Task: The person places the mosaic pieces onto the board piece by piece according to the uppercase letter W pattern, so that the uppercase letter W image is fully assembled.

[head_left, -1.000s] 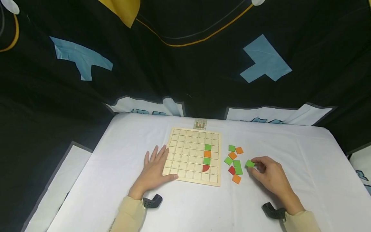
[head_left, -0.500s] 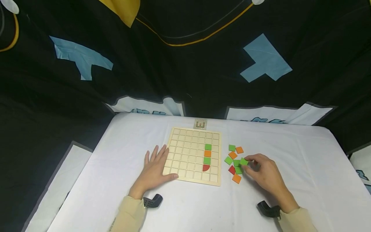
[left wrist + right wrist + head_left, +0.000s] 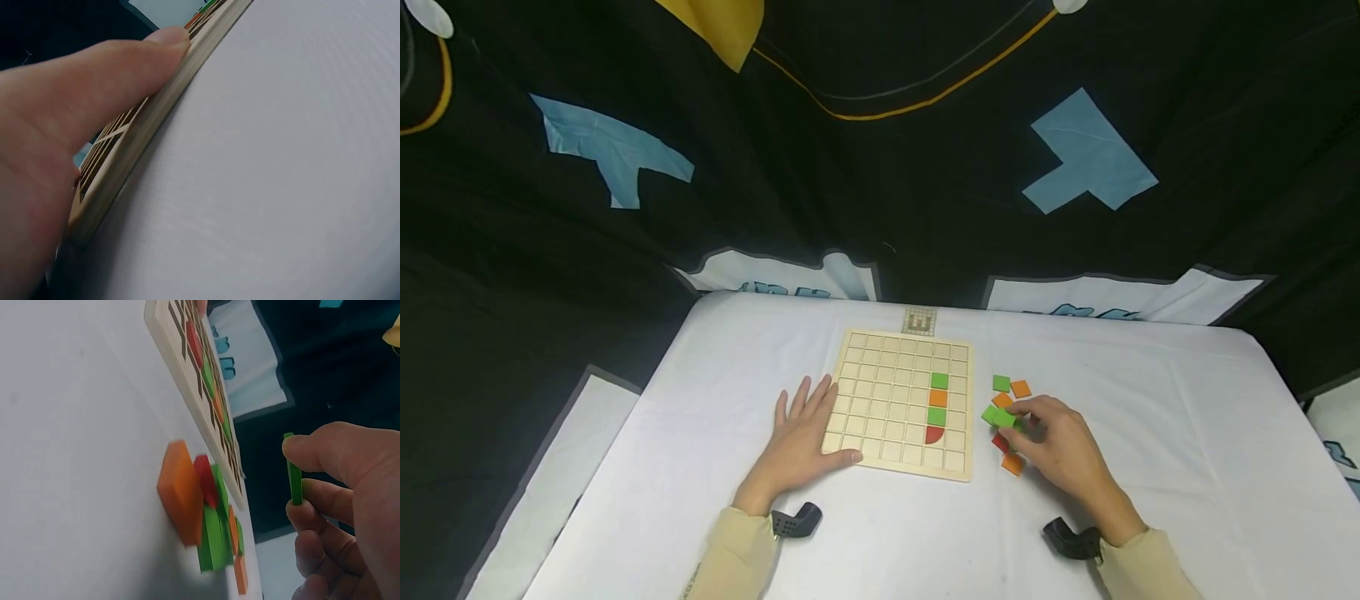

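A wooden grid board (image 3: 880, 400) lies on the white table. In one of its columns sit a green square (image 3: 939, 381), an orange square (image 3: 937, 398), another green square and a red quarter-round piece (image 3: 934, 434). My left hand (image 3: 795, 442) rests with spread fingers at the board's left edge, its thumb (image 3: 125, 69) on the front rim. Thumb and fingertips of my right hand (image 3: 1063, 442) pinch a green square tile (image 3: 294, 475) above the loose tiles, right of the board. That hand partly covers the loose green ones in the head view.
Loose tiles lie right of the board, among them an orange tile (image 3: 1012, 464), a red tile (image 3: 1000, 442) and a green tile (image 3: 1002, 383). A small grid pattern (image 3: 919, 321) is behind the board. A black curtain (image 3: 880, 200) hangs beyond the table.
My right hand has moved left with the green tile, from beside the loose tiles to over them. The left hand and the board have stayed in place.
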A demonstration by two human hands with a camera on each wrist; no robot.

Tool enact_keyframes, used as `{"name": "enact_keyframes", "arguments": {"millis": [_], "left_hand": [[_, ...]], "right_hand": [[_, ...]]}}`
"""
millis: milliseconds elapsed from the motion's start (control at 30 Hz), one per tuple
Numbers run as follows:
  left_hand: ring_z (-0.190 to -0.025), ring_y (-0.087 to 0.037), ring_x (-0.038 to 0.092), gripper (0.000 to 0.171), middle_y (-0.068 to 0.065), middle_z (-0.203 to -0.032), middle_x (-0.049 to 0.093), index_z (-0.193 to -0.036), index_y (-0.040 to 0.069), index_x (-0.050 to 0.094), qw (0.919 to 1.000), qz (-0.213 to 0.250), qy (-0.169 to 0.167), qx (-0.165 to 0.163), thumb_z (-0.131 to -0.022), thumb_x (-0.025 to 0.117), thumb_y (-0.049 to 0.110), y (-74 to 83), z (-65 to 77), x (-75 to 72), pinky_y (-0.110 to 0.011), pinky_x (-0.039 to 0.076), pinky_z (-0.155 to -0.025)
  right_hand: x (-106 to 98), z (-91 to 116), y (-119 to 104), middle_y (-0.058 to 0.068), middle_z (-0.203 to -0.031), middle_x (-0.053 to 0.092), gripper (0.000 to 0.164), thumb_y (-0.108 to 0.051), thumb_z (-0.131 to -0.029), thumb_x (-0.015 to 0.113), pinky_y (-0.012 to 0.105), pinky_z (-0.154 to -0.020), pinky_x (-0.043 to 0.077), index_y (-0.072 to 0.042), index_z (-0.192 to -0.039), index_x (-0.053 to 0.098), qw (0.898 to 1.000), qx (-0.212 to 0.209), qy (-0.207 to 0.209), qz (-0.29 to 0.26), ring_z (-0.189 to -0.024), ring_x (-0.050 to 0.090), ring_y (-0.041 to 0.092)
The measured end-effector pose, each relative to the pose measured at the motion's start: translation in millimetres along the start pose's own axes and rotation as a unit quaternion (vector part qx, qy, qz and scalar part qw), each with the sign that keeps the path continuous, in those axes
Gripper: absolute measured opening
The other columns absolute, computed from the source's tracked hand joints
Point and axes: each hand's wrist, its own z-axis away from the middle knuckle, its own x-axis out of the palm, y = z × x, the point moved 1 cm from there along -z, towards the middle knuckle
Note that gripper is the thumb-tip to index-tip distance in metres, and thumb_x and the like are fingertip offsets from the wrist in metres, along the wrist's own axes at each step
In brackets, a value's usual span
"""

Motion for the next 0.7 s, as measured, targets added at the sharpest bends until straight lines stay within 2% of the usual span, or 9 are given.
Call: {"name": "enact_keyframes", "arguments": {"millis": [333, 567, 700], "left_hand": [[-0.152, -0.043, 0.005, 0.112, -0.016, -0.166, 0.018, -0.158, 0.000, 0.026, 1.0000, 0.000, 0.004, 0.001, -0.079, 0.067, 0.070, 1.1, 1.7, -1.5, -0.067, -0.004, -0.116], [-0.152, -0.044, 0.007, 0.112, -0.016, -0.165, 0.020, -0.157, 0.001, 0.028, 1.0000, -0.004, 0.007, 0.003, -0.080, 0.065, 0.072, 1.6, 1.9, 1.8, -0.069, -0.002, -0.115], [-0.152, -0.044, 0.006, 0.112, -0.016, -0.166, 0.020, -0.158, 0.001, 0.027, 0.9999, -0.005, 0.011, 0.002, -0.080, 0.066, 0.072, 1.9, 1.7, 0.6, -0.068, -0.003, -0.116]], "right_hand": [[15, -2, -18, -0.002, -0.096, 0.069, 0.025, -0.017, -0.078, 0.087, 0.030, -0.067, 0.051, -0.012, -0.099, 0.076, 1.000, -0.017, -0.022, -0.007, -0.076, 0.058, 0.011], [26, -2, -29, -0.005, -0.079, 0.059, 0.025, -0.018, -0.076, 0.088, 0.024, -0.061, 0.043, -0.015, -0.098, 0.076, 0.999, -0.023, -0.038, -0.029, -0.069, 0.051, 0.011], [32, -5, -34, -0.006, -0.077, 0.058, 0.026, -0.021, -0.076, 0.089, 0.024, -0.061, 0.042, -0.015, -0.098, 0.077, 0.998, -0.033, -0.039, -0.036, -0.069, 0.049, 0.010]]}}
